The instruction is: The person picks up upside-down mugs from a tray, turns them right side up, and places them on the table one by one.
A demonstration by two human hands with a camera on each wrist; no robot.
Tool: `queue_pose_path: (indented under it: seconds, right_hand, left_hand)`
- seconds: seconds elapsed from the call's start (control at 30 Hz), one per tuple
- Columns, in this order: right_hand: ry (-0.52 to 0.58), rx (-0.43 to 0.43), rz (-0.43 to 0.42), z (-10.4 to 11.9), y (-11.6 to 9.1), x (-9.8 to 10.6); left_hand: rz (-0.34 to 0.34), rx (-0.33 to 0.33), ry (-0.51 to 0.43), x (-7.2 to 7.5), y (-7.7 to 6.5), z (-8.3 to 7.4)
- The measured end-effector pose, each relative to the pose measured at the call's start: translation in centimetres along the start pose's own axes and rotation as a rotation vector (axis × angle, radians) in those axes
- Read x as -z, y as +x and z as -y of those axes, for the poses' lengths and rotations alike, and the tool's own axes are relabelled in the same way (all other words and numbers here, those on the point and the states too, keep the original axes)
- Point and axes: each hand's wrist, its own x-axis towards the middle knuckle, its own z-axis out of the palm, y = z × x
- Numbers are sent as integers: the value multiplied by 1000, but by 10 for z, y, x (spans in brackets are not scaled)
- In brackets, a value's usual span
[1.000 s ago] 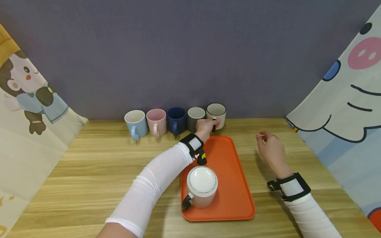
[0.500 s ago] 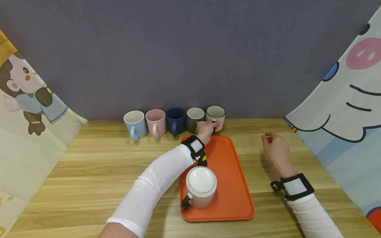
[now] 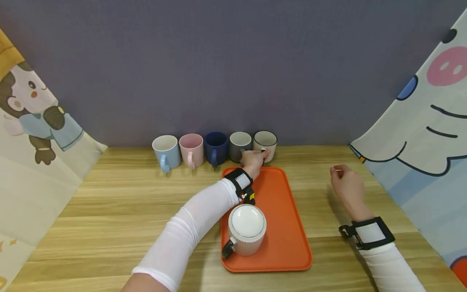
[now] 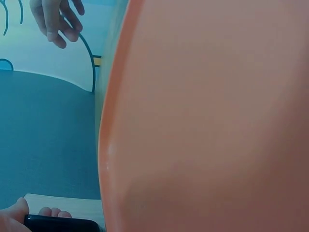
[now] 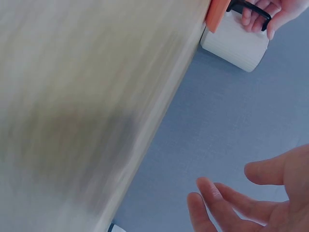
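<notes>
My left hand [image 3: 252, 161] grips the black handle of a white mug [image 5: 234, 43] with a black rim. This mug stands upright at the right end of a row, just past the far edge of an orange tray [image 3: 282, 227]. In the right wrist view the fingers curl through its handle. On the tray's near left part, a ribbed white mug [image 3: 247, 223] with a black handle sits upside down. My right hand [image 3: 349, 186] hovers right of the tray, holding nothing, its fingers loosely bent and apart in the right wrist view.
Left of the held mug stand a grey mug [image 3: 235, 152], a dark blue mug [image 3: 209, 152], a pink mug [image 3: 197, 154] and a light blue mug [image 3: 171, 156], handles facing me. A grey panel [image 3: 219, 73] rises behind them. Printed cloths hang at both sides of the wooden table [image 3: 127, 211].
The black-rimmed white mug has come down slightly at the row's end, still in my left hand. My right hand has drifted to the right, away from the tray.
</notes>
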Motion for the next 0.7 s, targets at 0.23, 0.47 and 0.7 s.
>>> queue_pose_path:
  seconds: [0.23, 0.47, 0.7]
  right_hand:
    - [-7, 7, -6, -5, 1, 4]
    - [3, -12, 7, -3, 1, 7]
    - [-2, -38, 12, -1, 1, 9]
  left_hand:
    - [-21, 29, -32, -3, 0, 0]
    - [-20, 29, -116, -6, 2, 3]
    - [-6, -25, -55, -5, 3, 3]
